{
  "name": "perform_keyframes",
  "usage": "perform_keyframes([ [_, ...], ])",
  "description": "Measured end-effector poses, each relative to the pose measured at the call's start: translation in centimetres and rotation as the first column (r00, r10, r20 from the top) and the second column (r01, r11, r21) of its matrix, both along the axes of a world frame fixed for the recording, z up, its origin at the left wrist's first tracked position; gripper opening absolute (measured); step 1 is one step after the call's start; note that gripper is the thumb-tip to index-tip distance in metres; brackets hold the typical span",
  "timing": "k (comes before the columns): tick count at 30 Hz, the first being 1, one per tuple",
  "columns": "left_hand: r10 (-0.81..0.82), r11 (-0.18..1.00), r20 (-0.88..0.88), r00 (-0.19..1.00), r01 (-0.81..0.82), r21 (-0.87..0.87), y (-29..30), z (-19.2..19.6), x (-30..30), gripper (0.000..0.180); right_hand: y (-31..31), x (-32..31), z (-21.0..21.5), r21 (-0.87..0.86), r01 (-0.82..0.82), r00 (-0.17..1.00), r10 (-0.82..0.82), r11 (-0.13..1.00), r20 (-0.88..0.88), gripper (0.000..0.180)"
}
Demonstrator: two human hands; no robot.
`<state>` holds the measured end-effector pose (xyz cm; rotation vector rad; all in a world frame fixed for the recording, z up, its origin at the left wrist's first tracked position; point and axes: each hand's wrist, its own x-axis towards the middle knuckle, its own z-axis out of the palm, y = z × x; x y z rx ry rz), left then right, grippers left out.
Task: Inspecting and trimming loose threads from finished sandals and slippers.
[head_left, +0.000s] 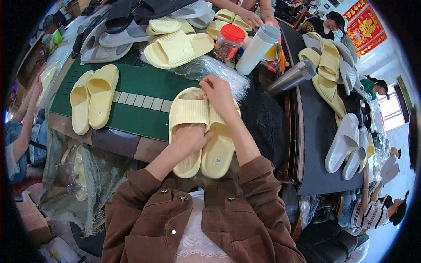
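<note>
The left hand lies curled over the heel half of a pale yellow slide sandal, thumb and fingers gripping its footbed, while the right hand pinches at the toe ends where that sandal meets its twin lying just beside it. To do this pairing well, I judge the left hand should hold both soles flush and level while the right squares the toes. The crinkled clear plastic bags lie just beyond the right hand's fingertips, within easy reach.
</note>
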<state>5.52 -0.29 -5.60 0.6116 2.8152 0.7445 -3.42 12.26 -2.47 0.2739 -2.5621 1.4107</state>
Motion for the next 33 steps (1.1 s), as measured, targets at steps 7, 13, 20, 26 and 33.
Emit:
perform_keyframes([
  [7,0.016,1.000,0.038,0.999,-0.015,-0.023,-0.4,0.2,-0.1,0.059,-0.7,0.2,-0.7,0.063,0.000,0.999,-0.002,0.998,0.036,0.029],
  [13,0.006,1.000,0.018,1.000,-0.006,0.005,-0.4,0.2,-0.1,0.059,-0.4,-0.2,-1.3,0.207,-0.061,0.989,0.087,0.976,-0.118,0.024],
  [20,-0.084,0.995,0.138,0.987,0.076,0.063,-2.1,2.1,0.0,0.055,0.4,0.2,-0.3,-0.025,0.090,0.996,-0.090,0.996,-0.011,0.021],
  [26,-0.291,0.929,-0.075,0.954,0.300,0.216,-5.8,4.8,2.6,0.054,1.3,0.9,0.6,-0.098,0.103,0.991,-0.094,0.990,0.093,0.023],
  [33,-0.129,0.941,0.034,0.991,0.112,0.321,-5.4,10.5,1.1,0.030,1.4,1.5,1.0,-0.176,0.151,0.988,-0.146,0.973,0.039,0.023],
])
